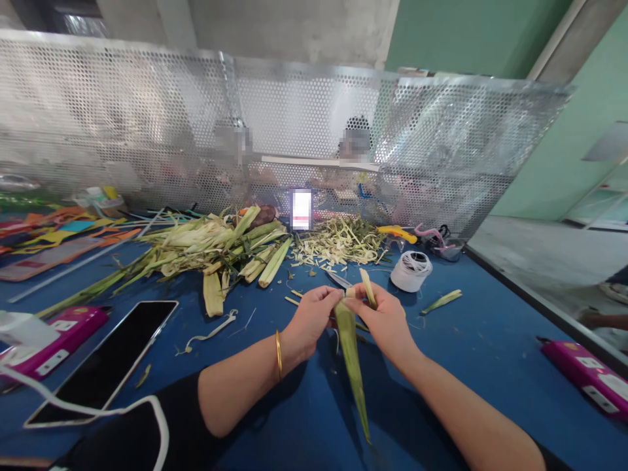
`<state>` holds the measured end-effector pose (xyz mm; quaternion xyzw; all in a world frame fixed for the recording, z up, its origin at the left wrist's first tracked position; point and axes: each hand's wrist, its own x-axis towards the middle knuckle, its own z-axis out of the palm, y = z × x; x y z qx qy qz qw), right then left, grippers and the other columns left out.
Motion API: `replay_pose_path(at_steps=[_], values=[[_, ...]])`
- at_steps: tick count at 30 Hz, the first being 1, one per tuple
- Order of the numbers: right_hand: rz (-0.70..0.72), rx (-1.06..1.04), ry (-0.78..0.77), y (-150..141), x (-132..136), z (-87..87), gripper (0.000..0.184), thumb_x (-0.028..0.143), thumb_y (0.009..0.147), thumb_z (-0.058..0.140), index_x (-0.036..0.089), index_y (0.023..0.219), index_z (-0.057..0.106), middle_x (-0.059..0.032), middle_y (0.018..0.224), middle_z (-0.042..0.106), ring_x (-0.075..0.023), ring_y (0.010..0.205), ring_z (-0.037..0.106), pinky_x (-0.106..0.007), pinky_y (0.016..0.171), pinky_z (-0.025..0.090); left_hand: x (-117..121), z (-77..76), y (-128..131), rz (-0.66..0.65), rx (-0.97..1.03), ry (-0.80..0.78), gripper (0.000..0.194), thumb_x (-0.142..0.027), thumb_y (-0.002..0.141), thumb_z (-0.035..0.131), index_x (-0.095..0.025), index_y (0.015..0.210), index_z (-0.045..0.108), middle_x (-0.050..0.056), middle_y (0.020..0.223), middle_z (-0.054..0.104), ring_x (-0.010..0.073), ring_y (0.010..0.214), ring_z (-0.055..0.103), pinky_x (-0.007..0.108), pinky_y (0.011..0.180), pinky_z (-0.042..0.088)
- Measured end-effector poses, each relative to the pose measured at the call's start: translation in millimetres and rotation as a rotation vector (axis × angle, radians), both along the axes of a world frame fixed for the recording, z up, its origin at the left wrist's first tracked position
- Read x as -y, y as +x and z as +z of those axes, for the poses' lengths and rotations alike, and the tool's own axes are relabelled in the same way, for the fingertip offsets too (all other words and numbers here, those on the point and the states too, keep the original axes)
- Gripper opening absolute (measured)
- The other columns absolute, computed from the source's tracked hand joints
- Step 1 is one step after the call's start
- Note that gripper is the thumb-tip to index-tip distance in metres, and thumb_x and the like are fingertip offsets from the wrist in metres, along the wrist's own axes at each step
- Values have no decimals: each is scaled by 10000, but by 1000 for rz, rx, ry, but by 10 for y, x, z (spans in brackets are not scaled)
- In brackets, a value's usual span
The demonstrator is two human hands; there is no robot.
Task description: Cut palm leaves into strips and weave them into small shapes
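Note:
My left hand is closed in a pinch at the wide top end of a green corn husk. The husk's pointed tip hangs down toward me. My right hand pinches the same top end from the other side. A short pale husk strip sticks up between the right fingers. Just beyond the fingertips lies a grey metal blade, its other end hidden by my hands. A spool of white thread stands to the right of my right hand.
Piled corn husks lie at the back left, beside a heap of trimmed scraps. A tablet and a magenta box sit at left. Another magenta box is near the right edge. A perforated metal screen stands behind.

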<state>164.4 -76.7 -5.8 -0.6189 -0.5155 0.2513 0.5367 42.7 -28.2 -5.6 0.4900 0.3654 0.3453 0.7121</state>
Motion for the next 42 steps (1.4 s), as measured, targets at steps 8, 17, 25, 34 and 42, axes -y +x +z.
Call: replay_pose_path(at_steps=[8, 17, 25, 34, 42], values=[[-35, -167, -21, 2, -26, -58, 202, 339, 654, 649, 197, 624, 508, 68, 540, 381, -100, 517, 309, -232, 496, 276, 12, -9, -7, -65, 63, -44, 325, -462, 682, 674, -162, 750, 570, -17, 632, 572, 104, 566, 532, 232, 562, 444], [-77, -51, 113, -4, 25, -33, 195, 370, 709, 634, 184, 694, 574, 55, 561, 423, -104, 528, 345, -230, 505, 307, -16, 10, -2, 0, 35, -108, 231, -373, 773, 586, -169, 692, 515, -14, 609, 554, 103, 535, 519, 222, 517, 436], [177, -178, -92, -9, -23, -19, 225, 374, 652, 667, 172, 726, 603, 6, 688, 583, -147, 657, 490, -256, 636, 394, -62, -8, -15, 20, 74, -90, 276, -422, 735, 635, -158, 728, 555, -20, 619, 549, 93, 530, 516, 208, 510, 423], [-19, 85, 94, 10, 36, -54, 238, 378, 811, 538, 190, 667, 508, 50, 574, 446, -109, 545, 382, -224, 516, 337, 11, -9, 7, -35, 69, -105, 208, -342, 782, 598, -161, 703, 531, -21, 595, 552, 96, 514, 523, 215, 513, 443], [-16, 358, 674, -7, 352, 148, 120, 133, 848, 516, 204, 819, 609, -19, 777, 646, -157, 720, 606, -281, 651, 459, -171, 4, -19, 201, 61, -152, 216, -218, 864, 481, -155, 658, 485, -32, 556, 493, 80, 476, 505, 208, 504, 450]])
